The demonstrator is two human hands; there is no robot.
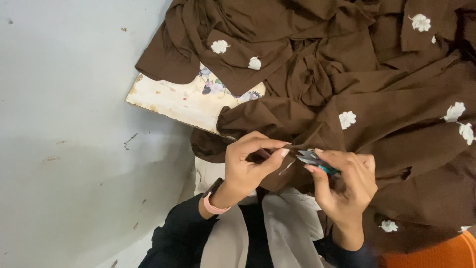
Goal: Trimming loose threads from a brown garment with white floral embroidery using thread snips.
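Snips [313, 160] mostly hidden in right hand [347, 186] — orange seat [436, 254] cut off.

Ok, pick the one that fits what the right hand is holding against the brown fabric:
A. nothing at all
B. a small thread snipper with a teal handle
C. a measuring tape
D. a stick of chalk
B: the right hand grips a small thread snipper with grey blades and a teal handle, its tip at the brown fabric edge that the left hand pinches.

Cloth [347, 89] over board [178, 101], partly
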